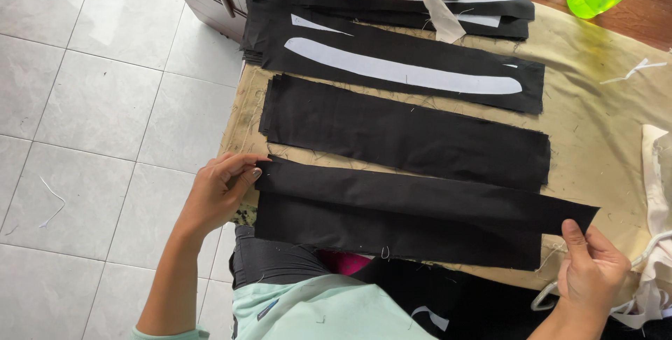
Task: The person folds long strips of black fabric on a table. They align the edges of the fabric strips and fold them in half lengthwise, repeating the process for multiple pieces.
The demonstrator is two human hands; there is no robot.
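Both hands pinch a long black fabric strip by its ends: left hand at the left end, right hand at the right. Strip runs left-right across the tan-covered surface, atop another black piece.

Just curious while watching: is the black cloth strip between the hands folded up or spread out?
Spread out. The black strip lies stretched flat, the left hand pinching one end, the right hand the other.
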